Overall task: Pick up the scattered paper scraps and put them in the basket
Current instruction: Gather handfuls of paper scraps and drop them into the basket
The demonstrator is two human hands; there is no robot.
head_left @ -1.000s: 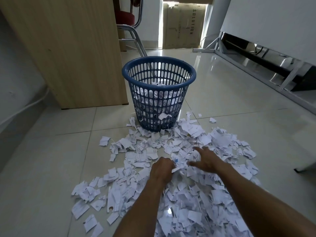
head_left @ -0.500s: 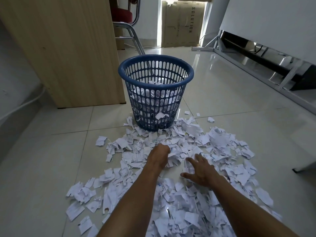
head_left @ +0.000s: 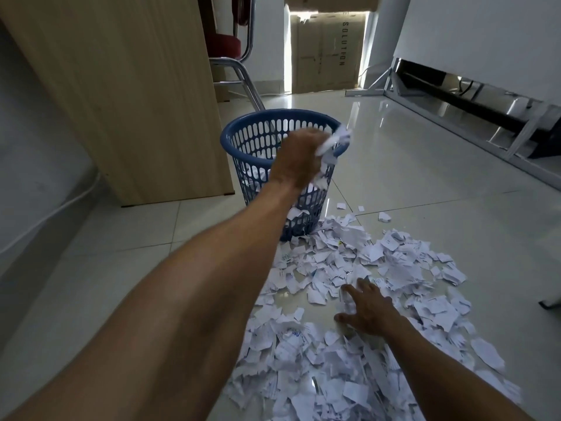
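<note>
In the head view, your left hand (head_left: 299, 159) is curled tight round a bunch (head_left: 335, 142) of paper, up by the right side of the blue basket (head_left: 243, 133) rim. Your right hand (head_left: 368, 308) lies flat, fingers spread, on the scraps (head_left: 397, 268) on the floor (head_left: 425, 183). You are at the drop step. Next, I think, you must open the left hand right over the basket, so no paper falls outside. Lots of scraps are left.

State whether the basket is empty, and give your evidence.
Partly full: white scraps show through the basket's slotted wall and inside its rim.
</note>
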